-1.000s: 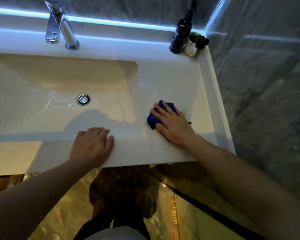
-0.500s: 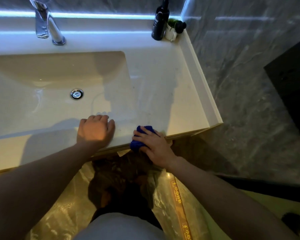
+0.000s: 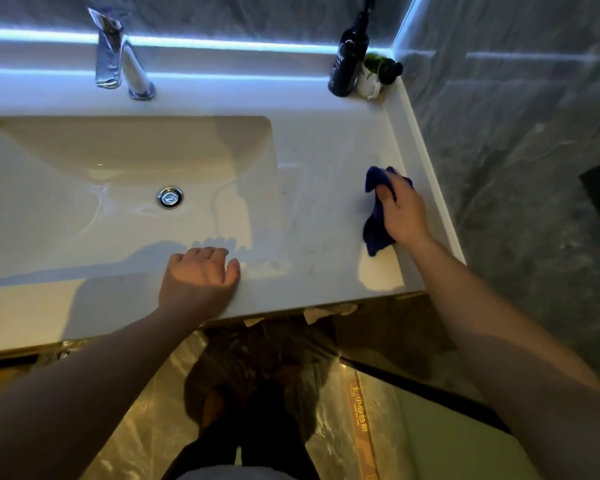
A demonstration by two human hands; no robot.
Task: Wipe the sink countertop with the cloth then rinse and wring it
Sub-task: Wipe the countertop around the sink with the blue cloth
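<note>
Right hand (image 3: 400,211) was closed on the blue cloth (image 3: 376,223), fingers curled over its bunched upper end; the lower end trailed loose toward the front edge. Cloth lay on the countertop (image 3: 326,161) to the right of the basin (image 3: 118,174), near the raised right rim. Could not tell how much of it pressed flat on the surface.

Left hand (image 3: 200,275) held nothing: palm down, fingers spread lightly, braced on the front ledge beside the basin.

Judged step: wiping the right-hand counter, rinse not yet begun. To do it well, the cloth probably wanted flattening under the palm, since a bunched wad covers little. Overlapping strokes toward the basin would likely suit. Dark bottle (image 3: 349,53) and small items stood in the back right corner; strokes there called for care. Faucet (image 3: 118,57) stood at the back, untouched.
</note>
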